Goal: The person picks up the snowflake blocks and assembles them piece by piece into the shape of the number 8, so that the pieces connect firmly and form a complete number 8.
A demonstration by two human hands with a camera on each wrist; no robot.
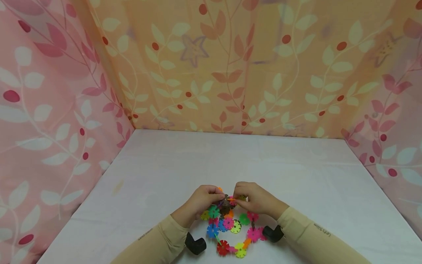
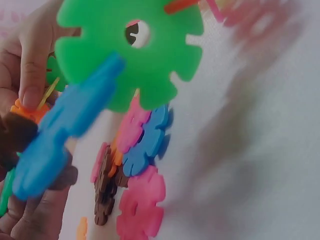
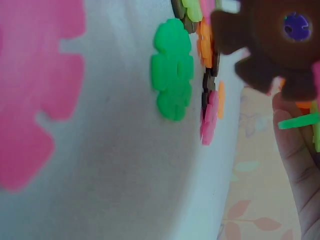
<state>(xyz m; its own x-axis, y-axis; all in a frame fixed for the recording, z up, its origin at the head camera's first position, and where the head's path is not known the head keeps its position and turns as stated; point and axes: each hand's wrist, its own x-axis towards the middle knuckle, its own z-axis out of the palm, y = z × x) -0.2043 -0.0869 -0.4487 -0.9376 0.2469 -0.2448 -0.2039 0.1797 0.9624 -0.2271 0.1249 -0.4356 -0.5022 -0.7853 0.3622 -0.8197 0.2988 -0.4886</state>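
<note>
Notched plastic snowflake discs in many colours are linked into a chain that loops over the table beneath my hands. My left hand (image 1: 202, 202) pinches a brown disc (image 1: 225, 207) at the top of the chain with thumb and forefinger. Close across from it, my right hand (image 1: 255, 198) pinches an orange disc (image 1: 232, 199) edge-on against the brown one. The left wrist view has a large green disc (image 2: 95, 30) and a tilted blue disc (image 2: 55, 130) in front of the fingers. In the right wrist view, a brown disc (image 3: 255, 30) partly hides the hand.
On the white tabletop (image 1: 171, 161), a loose-looking green disc (image 1: 244, 219) lies inside the loop, beside a pale yellow disc (image 1: 235, 226). Red (image 1: 223, 248) and yellow (image 1: 240, 250) discs form its near side. Patterned cloth walls (image 1: 211, 73) enclose the table. Black wrist mounts (image 1: 196, 245) hang below both sleeves.
</note>
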